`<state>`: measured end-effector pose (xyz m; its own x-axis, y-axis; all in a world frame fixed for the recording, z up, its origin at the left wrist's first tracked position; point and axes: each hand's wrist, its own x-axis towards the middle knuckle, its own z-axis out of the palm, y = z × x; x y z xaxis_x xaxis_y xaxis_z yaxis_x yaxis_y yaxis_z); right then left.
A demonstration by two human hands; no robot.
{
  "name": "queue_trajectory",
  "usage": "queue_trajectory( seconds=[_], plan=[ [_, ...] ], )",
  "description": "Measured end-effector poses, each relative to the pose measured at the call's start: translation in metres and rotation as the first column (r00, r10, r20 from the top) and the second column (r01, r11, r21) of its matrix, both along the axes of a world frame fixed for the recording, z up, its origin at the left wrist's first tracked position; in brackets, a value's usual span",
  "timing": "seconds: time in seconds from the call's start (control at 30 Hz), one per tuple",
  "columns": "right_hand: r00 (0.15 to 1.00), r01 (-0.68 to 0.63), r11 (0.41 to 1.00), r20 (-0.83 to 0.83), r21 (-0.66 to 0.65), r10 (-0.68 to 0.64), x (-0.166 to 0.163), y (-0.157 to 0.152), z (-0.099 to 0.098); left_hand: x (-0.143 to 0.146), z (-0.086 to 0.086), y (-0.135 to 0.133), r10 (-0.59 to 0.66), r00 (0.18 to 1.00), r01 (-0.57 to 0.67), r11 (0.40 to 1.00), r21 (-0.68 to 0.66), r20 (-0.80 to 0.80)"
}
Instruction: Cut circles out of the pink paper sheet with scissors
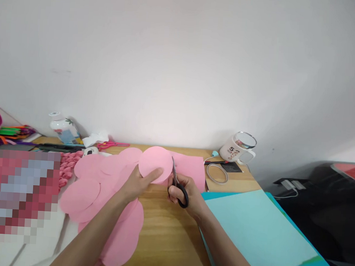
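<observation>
My left hand (141,179) pinches a round pink paper circle (155,160), the thumb lying on its face and the other fingers behind it. Black-handled scissors (182,194) are in my right hand (183,191), with fingers through the loops. Their blades point up along the right edge of the circle. Whether the blades touch the paper I cannot tell. Several more pink paper circles (121,242) lie overlapping on the table to the left and below my left hand. Behind the scissors lies a larger pink paper sheet (195,170).
Light blue sheets (249,233) cover the table's right side. A white mug (238,148) and a coiled cable (217,174) stand near the wall. Pink scissors (110,145), a white bottle (64,128) and colourful pipe cleaners (9,132) are along the back left.
</observation>
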<state>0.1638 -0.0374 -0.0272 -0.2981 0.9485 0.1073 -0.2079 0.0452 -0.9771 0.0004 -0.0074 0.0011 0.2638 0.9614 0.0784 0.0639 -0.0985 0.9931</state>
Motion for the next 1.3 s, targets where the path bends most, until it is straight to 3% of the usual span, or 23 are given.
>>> queue_trajectory(
  seconds=[0.37, 1.3],
  plan=[
    [1.0, 0.017, 1.0, -0.016, -0.019, -0.017, 0.0012, 0.001, 0.0008, -0.0025, 0.0033, -0.0023, -0.036, 0.997, 0.038, 0.999, 0.023, -0.072],
    [1.0, 0.005, 1.0, 0.013, -0.03, -0.004, 0.0018, 0.0, -0.0043, -0.0059, 0.0018, 0.0019, -0.022, 0.998, 0.021, 1.0, -0.007, -0.06]
  ],
)
